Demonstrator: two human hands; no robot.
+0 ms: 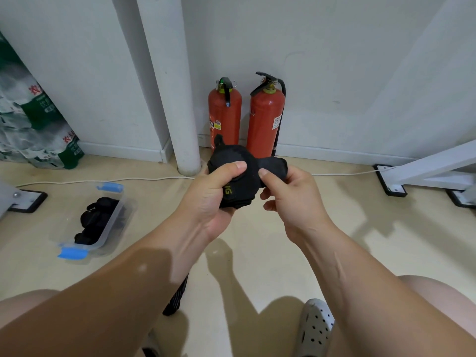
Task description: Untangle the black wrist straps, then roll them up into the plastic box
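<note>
- While the clear plastic box with blue latches [117,215] lies on the floor well to the left of and below the left hand, several rolled black straps [95,217] already sit inside it, so part of the task looks done.
- The left hand [213,197] grips the black fabric wrist strap [239,171] in the air, with its thumb pressed on top of the bundle and its fingers curled underneath.
- A black ribbed strip [177,297] hangs below the left forearm. Whether it is this strap's tail is hidden by the arm.
- The strap is bunched between the two hands, with one lobe sticking up beyond the left thumb and another out over the right thumb.
- The right hand [288,199] pinches the strap's right lobe, thumb on top.
- The step in hand is probably tightening the roll. It would help to keep the left thumb on the core, feed the loose end round with the right hand, and keep the edges aligned. If the grip slackens, the roll may spring open before it reaches the box.
</note>
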